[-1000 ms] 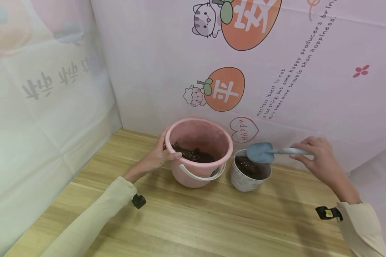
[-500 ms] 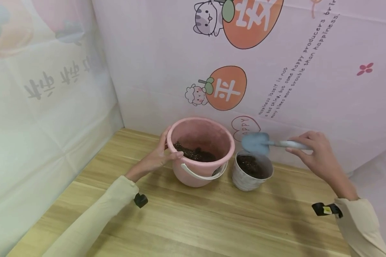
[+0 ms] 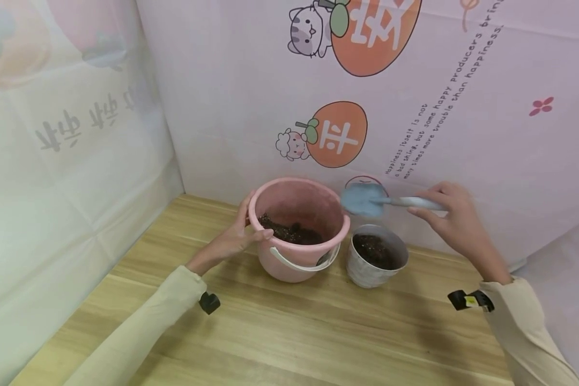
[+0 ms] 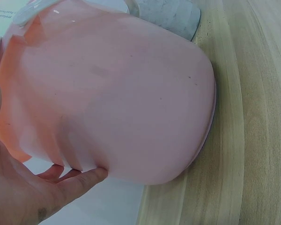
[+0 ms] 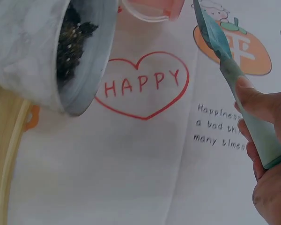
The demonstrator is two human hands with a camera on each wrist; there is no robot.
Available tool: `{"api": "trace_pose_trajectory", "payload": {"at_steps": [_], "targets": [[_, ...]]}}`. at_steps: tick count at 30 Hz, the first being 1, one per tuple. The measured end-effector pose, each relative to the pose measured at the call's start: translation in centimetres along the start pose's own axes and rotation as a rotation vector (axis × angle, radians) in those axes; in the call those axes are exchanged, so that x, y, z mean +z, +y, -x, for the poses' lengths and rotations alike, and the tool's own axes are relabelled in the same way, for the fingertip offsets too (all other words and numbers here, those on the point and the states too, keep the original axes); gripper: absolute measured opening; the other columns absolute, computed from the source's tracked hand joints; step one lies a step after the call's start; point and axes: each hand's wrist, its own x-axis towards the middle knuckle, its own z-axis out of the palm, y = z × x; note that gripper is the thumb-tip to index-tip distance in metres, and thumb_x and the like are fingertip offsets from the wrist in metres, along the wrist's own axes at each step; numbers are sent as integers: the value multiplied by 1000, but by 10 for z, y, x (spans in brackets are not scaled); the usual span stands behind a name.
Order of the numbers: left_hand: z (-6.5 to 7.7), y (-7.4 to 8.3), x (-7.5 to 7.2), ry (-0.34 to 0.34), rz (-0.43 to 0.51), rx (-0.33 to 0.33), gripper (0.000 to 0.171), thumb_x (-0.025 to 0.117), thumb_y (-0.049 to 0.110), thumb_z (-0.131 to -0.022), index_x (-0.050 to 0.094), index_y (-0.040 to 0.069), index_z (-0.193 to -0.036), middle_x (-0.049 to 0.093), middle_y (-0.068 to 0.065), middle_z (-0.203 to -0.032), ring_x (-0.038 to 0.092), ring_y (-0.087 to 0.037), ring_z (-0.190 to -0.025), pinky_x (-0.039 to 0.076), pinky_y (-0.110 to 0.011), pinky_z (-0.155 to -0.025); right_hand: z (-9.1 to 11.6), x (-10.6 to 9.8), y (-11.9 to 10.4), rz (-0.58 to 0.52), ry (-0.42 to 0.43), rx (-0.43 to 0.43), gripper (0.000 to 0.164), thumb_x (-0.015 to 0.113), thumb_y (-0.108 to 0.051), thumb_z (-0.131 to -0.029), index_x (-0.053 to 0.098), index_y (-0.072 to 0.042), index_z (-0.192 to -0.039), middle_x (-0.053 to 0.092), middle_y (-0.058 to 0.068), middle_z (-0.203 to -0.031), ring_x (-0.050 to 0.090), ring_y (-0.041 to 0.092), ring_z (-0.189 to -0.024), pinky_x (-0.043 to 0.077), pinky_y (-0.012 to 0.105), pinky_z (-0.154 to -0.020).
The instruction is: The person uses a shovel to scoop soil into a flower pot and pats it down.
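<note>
A pink bucket (image 3: 287, 264) with a white handle stands on the table, dark soil (image 3: 294, 233) low inside it. My left hand (image 3: 228, 242) grips its left rim, thumb at the front; in the left wrist view the fingers (image 4: 86, 182) lie against the bucket's outer wall. My right hand (image 3: 455, 217) holds a blue trowel (image 3: 364, 200) by its pale handle, the blurred blade beside the bucket's right rim, above and behind a whitish pot (image 3: 366, 272). That pot holds dark soil (image 3: 375, 251) and appears from the side in the right wrist view. Whether soil lies on the blade, I cannot tell.
The wooden table (image 3: 289, 332) extends toward me in front of both containers. A printed cloth (image 3: 231, 96) hangs right behind them, and another pale cloth (image 3: 67, 187) hangs along the left side.
The right hand has carried the trowel left and up, from over the pot to beside the bucket's right rim. The left hand stays on the bucket, and both containers stand where they were.
</note>
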Motion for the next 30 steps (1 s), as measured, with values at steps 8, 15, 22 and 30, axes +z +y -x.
{"api": "trace_pose_trajectory", "payload": {"at_steps": [8,15,22,30], "targets": [[0,0,1,-1,-1,29,116,79,59,-85,-4,48,-165,4,-4,-175,22,-35,-156,20,-70,-122,-25,17,-28,-27,-40,-44,30,87,2,-79,80,-2,-107,64,11,-93,45,20,-93,31,35,-86],[1,-1,0,-3,0,26,112,78,57,-86,-3,51,-163,5,-3,-175,22,-34,-157,19,-71,-122,-40,40,-46,-1,-108,-115,25,88,1,-79,81,-1,-103,65,10,-90,49,23,-89,34,38,-82],[0,1,1,-10,2,31,113,77,58,-86,-4,50,-164,5,-3,-175,22,-33,-156,19,-70,-122,-49,55,-54,62,-185,-183,21,89,1,-78,81,-3,-97,66,9,-90,52,27,-89,40,41,-81],[0,0,0,-4,6,22,113,78,55,-86,-4,52,-163,5,-4,-175,22,-35,-156,20,-71,-122,-62,72,-70,170,-316,-222,17,89,-6,-80,83,-9,-95,64,7,-87,55,28,-89,43,45,-84]]}}
